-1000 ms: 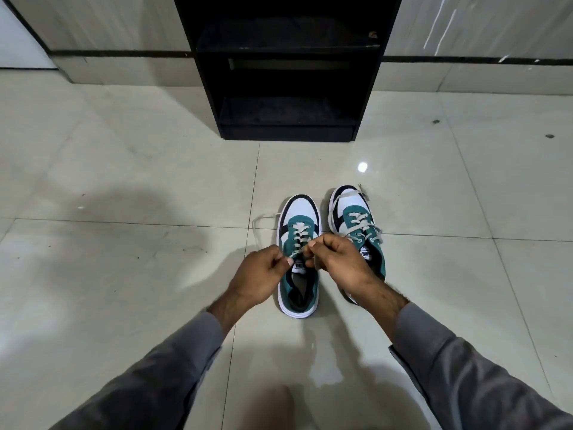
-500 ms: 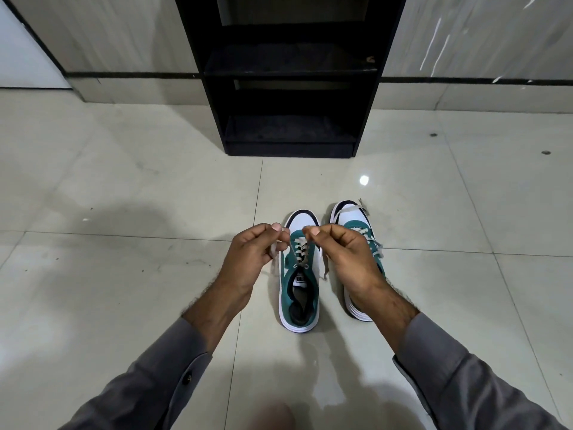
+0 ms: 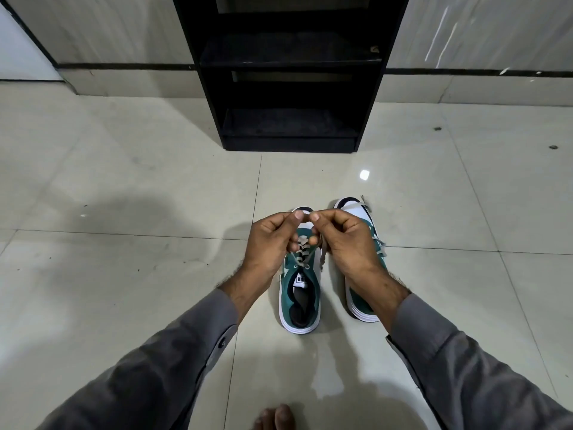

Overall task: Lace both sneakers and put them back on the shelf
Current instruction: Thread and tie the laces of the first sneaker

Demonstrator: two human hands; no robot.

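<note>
Two green, white and black sneakers stand side by side on the tiled floor, toes pointing away from me. Over the left sneaker [image 3: 299, 301] my left hand [image 3: 269, 240] and my right hand [image 3: 345, 240] are raised close together, each pinching an end of its pale lace [image 3: 302, 254]. The lace runs crossed down to the top eyelets. My hands hide that sneaker's toe and lower lacing. The right sneaker [image 3: 361, 305] is partly hidden behind my right wrist, with its lace hanging loose near the toe.
A black open shelf unit [image 3: 291, 88] stands against the wall straight ahead, with bare dark shelves. Glossy tiles [image 3: 124, 274] stretch to both sides. My bare toes [image 3: 274, 417] show at the bottom edge.
Both hands have lifted from the sneaker's tongue and drawn the lace ends up and away from me. The camera has tilted, so the shelf sits lower in view.
</note>
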